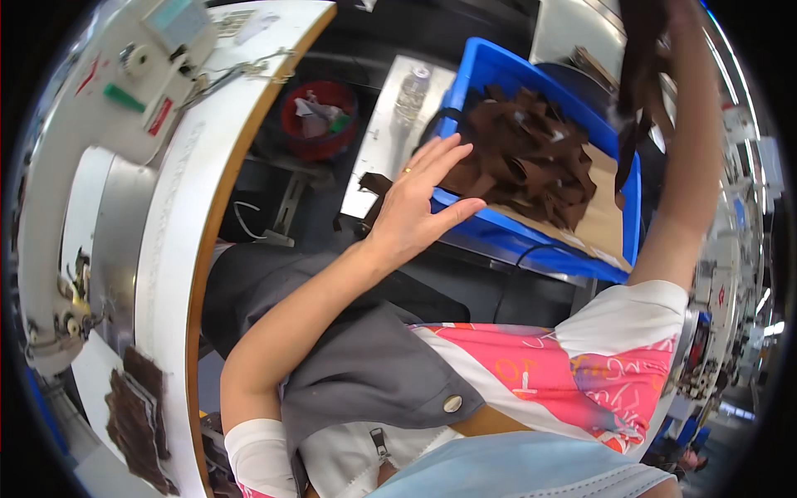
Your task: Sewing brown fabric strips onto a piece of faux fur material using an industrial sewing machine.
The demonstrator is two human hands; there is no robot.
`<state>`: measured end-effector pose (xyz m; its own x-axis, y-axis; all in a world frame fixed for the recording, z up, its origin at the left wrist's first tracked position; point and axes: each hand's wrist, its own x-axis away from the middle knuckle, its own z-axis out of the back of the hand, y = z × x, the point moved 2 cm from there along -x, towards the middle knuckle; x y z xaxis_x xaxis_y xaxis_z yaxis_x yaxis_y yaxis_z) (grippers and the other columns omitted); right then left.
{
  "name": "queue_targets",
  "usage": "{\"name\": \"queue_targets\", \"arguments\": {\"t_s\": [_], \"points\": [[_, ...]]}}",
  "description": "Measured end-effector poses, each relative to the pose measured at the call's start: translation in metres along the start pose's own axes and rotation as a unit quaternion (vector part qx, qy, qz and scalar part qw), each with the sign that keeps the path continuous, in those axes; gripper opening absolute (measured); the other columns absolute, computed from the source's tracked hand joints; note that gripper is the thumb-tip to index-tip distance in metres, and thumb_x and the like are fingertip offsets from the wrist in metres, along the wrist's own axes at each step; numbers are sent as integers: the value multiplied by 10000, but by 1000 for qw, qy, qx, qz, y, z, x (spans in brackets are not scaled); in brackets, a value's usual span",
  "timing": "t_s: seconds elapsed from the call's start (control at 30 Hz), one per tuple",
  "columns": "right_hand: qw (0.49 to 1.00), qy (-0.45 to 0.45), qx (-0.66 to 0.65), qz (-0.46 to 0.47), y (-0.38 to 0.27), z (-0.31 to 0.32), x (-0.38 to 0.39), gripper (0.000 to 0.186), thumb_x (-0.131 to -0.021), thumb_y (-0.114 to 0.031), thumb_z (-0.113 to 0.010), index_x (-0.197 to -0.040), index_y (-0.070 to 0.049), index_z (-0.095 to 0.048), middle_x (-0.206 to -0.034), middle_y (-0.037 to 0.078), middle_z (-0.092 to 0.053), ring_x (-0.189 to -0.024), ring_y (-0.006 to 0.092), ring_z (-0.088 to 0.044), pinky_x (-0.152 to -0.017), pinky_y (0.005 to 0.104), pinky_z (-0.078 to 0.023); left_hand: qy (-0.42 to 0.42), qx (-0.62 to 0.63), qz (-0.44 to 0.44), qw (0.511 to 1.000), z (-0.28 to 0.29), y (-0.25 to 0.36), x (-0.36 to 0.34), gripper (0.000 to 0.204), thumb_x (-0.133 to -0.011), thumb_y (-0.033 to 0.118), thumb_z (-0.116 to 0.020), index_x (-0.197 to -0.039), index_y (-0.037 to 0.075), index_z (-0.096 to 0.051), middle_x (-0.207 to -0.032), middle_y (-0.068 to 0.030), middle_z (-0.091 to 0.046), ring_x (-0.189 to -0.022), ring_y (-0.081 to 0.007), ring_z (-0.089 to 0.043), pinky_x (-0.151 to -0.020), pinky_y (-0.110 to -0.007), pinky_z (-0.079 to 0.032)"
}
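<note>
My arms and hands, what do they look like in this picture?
Your forearms are uncovered below short, mostly white sleeves. The left hand is bare except for a gold-coloured ring. The right hand is blurred at the top edge, so its details can't be told.

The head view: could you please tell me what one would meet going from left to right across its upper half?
White sewing machine, red bin, left hand, heap of brown fabric pieces, right hand, partly cut off by the upper edge.
</note>
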<state>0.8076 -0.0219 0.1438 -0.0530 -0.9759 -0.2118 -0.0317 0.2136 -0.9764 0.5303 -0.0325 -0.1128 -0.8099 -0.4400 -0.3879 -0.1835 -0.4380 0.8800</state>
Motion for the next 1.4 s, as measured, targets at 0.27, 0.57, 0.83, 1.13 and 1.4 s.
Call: {"name": "queue_targets", "arguments": {"t_s": [0.27, 0.57, 0.83, 1.13, 1.4], "points": [[928, -262, 177, -195, 120, -216, 4, 302, -855, -234, -579, -1060, -20, -525, -729, 47, -559, -604, 91, -531, -429, 206, -379, 145, 435, 39, 888, 76, 56, 11, 637, -826, 174, -654, -1356, 33, -331, -1223, -115, -523, -1176, -203, -470, -956, -313, -368], [887, -359, 188, -219, 137, -258, 5, 623, -790, -20, -606, -1343, -45, -321, -895, 80, -577, -665, 123, -572, -542, 233, -474, 249, 493, 174, 816, 103, 49, 38, 316, -891, 335, -578, -1076, 79, -588, -949, -24, -614, -723, -110, -602, -537, -208, -354], [932, -238, 152, -228, 183, -222, 41, 691, -839, -297, -636, -1399, -69, -301, -963, 40, -585, -741, 96, -525, -651, 233, -452, 405, 504, 171, 743, 96, 27, 54, 246, -884, 249, -601, -962, 17, -626, -893, -44, -632, -842, -104, -574, -731, -245, -442], [874, -253, -264, -321, 220, -229, 49, 773, -759, -363, -661, -1313, 61, -330, -1167, 236, -554, -940, 200, -623, -847, 332, -499, 76, 478, 235, 843, 41, 18, 52, 179, -867, 213, -595, -859, 36, -617, -823, -50, -615, -739, -113, -581, -649, -230, -464], [941, -105, -302, -108, 216, -202, -2, 498, -852, -108, -555, -1323, -23, -413, -992, 75, -628, -686, 119, -578, -682, 268, -501, 86, 394, 298, 865, 47, 7, 59, 175, -793, 177, -696, -824, 28, -609, -664, -1, -541, -589, -65, -495, -539, -220, -390]]}}
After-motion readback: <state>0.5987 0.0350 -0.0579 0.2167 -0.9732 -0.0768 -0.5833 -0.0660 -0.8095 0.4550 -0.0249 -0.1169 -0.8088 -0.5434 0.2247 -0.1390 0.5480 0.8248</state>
